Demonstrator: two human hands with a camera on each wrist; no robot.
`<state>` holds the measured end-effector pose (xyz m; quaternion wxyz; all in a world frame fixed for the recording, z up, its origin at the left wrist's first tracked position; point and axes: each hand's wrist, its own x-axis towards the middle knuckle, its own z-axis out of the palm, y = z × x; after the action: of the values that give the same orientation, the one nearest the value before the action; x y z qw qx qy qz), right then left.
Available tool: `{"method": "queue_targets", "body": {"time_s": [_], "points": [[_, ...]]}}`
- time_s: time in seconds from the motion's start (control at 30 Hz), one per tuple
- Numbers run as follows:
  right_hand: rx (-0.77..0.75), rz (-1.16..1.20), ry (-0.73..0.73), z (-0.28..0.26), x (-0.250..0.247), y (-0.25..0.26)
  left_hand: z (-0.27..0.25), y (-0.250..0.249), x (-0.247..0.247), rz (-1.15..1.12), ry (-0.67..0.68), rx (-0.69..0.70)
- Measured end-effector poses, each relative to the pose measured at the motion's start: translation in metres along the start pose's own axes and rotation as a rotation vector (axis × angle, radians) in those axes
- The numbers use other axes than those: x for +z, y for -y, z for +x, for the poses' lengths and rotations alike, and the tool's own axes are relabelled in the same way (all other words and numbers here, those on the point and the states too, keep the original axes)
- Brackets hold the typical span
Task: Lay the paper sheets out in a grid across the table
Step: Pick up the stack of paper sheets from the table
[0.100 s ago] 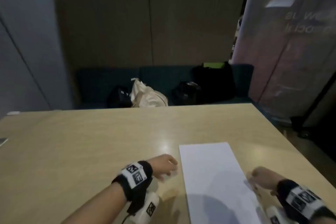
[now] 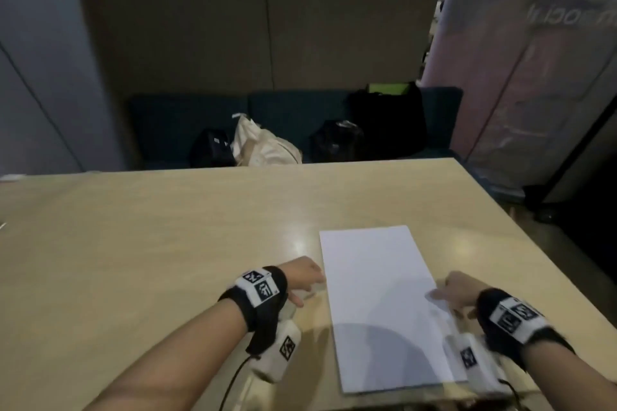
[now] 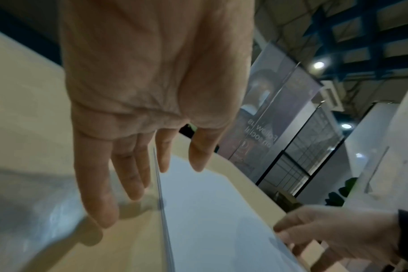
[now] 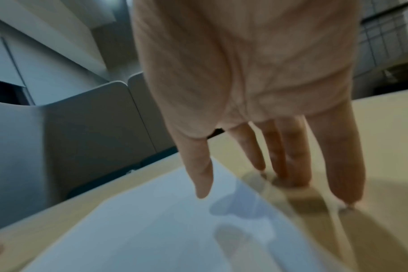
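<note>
We see a beige wooden table filling the lower half of the head view, with a dark blue bench behind it at 12 o'clock against tan padded panels. On the bench sit four bags: one large black bag with something lime green showing at its top, one cream tote, and two smaller black bags; we cannot tell what else they hold. A glass partition with reversed lettering stands at 2 o'clock. One stack of white paper sheets lies flat on the table at 5 o'clock; how many sheets, we cannot tell. Our left hand hovers by its 9 o'clock edge, fingers relaxed, grasping nothing. Our right hand is at the 3 o'clock edge, fingers straight on the table, thumb over the paper.
</note>
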<state>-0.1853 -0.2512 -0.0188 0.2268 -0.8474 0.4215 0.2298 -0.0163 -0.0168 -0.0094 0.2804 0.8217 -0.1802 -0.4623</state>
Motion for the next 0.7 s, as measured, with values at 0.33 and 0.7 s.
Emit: {"method": "queue_targets", "body": {"time_s": [0.33,0.7], "points": [[-0.027,0.113,-0.044,0.011,0.031,0.011,0.01,-0.005,0.052,-0.114,-0.082,-0.112],[-0.124,0.402,-0.196,0.006,0.047,0.015,0.013,0.011,0.059,-0.317,-0.121,-0.131]]}}
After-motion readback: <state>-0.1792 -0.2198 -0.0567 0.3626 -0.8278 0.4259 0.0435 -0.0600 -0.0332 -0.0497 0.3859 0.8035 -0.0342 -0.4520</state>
